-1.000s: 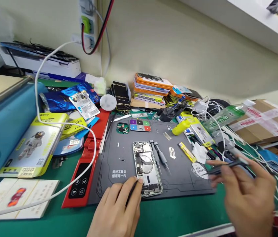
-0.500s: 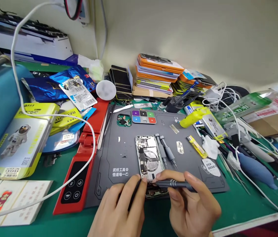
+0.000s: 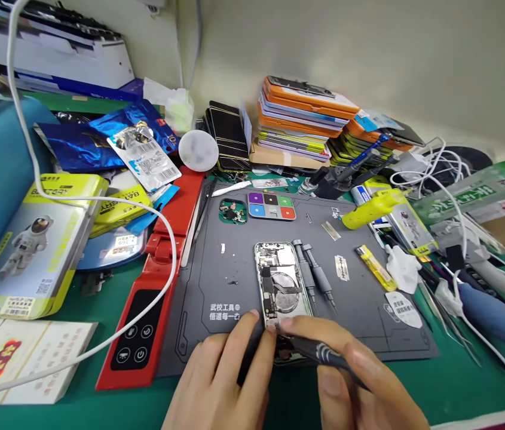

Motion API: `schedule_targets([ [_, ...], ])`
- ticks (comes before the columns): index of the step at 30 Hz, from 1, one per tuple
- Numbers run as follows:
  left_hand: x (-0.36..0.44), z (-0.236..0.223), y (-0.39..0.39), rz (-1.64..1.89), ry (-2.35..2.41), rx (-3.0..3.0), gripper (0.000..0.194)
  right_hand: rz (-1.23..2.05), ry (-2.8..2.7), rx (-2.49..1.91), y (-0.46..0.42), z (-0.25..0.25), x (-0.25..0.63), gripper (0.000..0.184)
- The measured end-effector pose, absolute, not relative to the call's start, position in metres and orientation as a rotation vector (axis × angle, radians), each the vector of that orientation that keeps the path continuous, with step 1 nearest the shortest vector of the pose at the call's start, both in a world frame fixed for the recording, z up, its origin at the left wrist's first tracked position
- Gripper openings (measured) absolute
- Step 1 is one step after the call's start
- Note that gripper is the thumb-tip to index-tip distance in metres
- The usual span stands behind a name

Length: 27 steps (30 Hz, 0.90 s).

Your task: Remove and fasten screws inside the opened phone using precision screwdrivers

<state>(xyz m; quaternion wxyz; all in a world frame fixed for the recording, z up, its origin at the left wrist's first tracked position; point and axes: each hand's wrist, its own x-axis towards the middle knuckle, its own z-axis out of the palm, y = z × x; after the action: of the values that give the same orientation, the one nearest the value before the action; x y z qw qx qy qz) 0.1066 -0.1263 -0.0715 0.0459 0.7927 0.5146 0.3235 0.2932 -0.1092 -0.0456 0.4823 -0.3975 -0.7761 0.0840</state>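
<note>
**Fingers (image 3: 239, 335) at the lower end of the opened phone (image 3: 284, 292)**

Left hand (image 3: 223, 382): thumb and index finger nearly closed on a dark object (image 3: 250, 353), mostly hidden; fingertips meet the phone's lower left edge. Right hand (image 3: 380, 385): fingers closed on a dark ringed tool (image 3: 323, 352), its tip end over the phone's lower end; contact cannot be confirmed. The phone lies with internals exposed on the grey mat (image 3: 210, 272), near its front edge. Two screwdrivers (image 3: 318, 275) lie just beside it on the right.
</note>
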Motion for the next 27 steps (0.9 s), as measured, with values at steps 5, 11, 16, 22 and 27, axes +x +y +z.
schedule_targets([
  [5,0.103,-0.064,-0.126,0.892,1.569,2.451,0.043,0.217,-1.894,-0.993,-0.104,-0.036,0.295,0.047],
  [11,0.105,-0.067,-0.127,0.973,1.554,2.381,0.042,0.147,-1.859,-0.987,-0.100,-0.033,0.294,0.060],
  [16,0.102,-0.070,-0.128,0.993,1.492,2.407,0.043,0.151,-1.858,-0.959,-0.104,-0.032,0.294,0.070],
  [22,0.090,-0.071,-0.122,0.963,1.373,2.625,0.046,0.133,-1.880,-0.940,-0.105,-0.028,0.297,0.063],
  [27,0.090,-0.074,-0.118,0.989,1.372,2.690,0.046,0.133,-1.914,-0.891,-0.101,-0.025,0.297,0.062],
])
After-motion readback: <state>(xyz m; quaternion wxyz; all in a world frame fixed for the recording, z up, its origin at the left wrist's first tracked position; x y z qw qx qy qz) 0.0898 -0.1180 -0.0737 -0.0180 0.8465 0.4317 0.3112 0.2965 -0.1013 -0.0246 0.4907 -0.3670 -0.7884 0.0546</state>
